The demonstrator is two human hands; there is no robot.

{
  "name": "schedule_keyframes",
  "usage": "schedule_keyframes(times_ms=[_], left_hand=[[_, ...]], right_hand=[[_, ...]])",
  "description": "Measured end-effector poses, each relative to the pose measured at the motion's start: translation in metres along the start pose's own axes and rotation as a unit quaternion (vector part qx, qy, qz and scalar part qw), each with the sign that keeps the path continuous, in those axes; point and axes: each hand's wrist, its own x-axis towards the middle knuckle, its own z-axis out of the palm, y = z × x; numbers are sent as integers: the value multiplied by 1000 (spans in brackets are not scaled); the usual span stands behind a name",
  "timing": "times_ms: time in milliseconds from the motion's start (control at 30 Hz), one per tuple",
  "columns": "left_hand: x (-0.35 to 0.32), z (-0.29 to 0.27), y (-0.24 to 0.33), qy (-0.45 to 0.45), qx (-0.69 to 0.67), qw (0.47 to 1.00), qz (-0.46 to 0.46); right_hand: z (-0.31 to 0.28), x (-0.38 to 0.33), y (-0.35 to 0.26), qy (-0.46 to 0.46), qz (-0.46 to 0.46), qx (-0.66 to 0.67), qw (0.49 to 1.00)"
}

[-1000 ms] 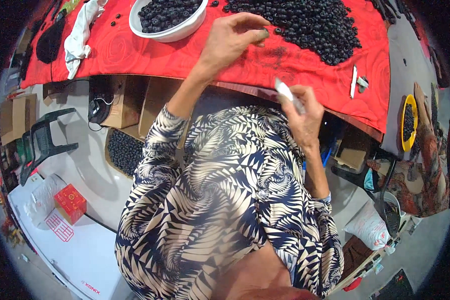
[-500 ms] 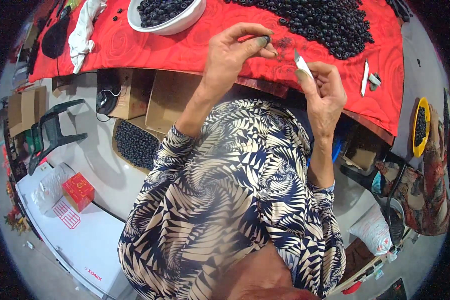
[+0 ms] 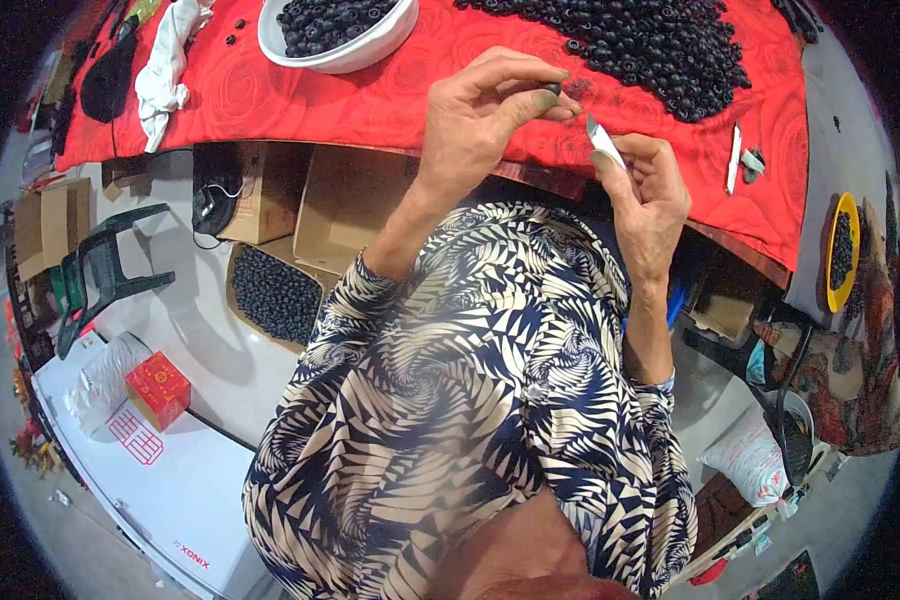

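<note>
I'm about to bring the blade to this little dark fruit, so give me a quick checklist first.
1. Dark fruit pinched in left hand fingertips: ok.
2. Small blade held in right hand: ok.
3. Blade apart from the left fingers: ok.
4. Blade edge direction: cannot tell.
5. White bowl on the red cloth, beside the left hand: ok.
6. Loose fruit pile on the cloth: ok.

Left hand [image 3: 480, 115] pinches a dark fruit [image 3: 551, 89]; right hand [image 3: 648, 190] grips a small blade [image 3: 602, 141] beside it.
</note>
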Motion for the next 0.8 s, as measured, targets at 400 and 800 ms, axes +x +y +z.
schedule_keyframes(times_ms=[400,800], left_hand=[[0,-15,-14,25,-217,969,-113],[-3,-13,-14,3,-354,921,-163]], right_hand=[[7,2,-22,8,-90,6,996],[8,11,-22,-2,-163,-129,978]])
